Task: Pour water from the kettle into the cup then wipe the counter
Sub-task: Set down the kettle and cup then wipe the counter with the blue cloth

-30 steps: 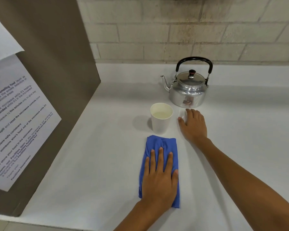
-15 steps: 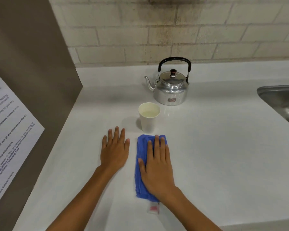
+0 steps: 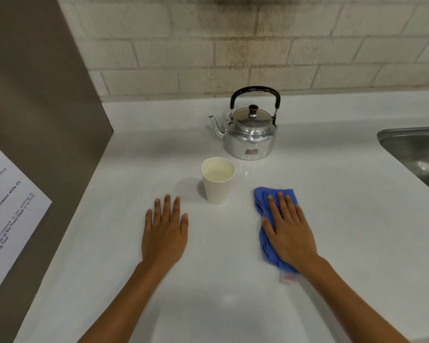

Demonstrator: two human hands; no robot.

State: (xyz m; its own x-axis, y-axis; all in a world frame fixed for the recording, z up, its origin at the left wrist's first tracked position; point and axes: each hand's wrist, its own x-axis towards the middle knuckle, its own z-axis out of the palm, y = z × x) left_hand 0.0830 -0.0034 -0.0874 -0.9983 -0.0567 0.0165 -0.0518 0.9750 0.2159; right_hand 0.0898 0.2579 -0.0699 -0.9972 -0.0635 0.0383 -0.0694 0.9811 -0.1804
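A shiny metal kettle [image 3: 250, 138] with a black handle stands upright near the back wall, spout pointing left. In front of it, slightly left, a white paper cup [image 3: 217, 183] holds water. My right hand [image 3: 291, 235] lies palm down on a crumpled blue cloth [image 3: 261, 203], pressing it onto the white counter [image 3: 344, 219] to the right of the cup. A small white tag sticks out from the cloth's near end. My left hand [image 3: 165, 231] rests flat on the counter to the left of the cup, fingers apart, holding nothing.
A brown panel [image 3: 42, 120] walls off the left side, with a printed paper notice [image 3: 8, 209] stuck on it. A steel sink [image 3: 414, 152] is set into the counter at the far right. A pale brick wall runs behind the kettle.
The cloth passed from my left hand to my right hand. My right hand then slid it right, from in front of the cup to the cup's right side. My left hand settled flat.
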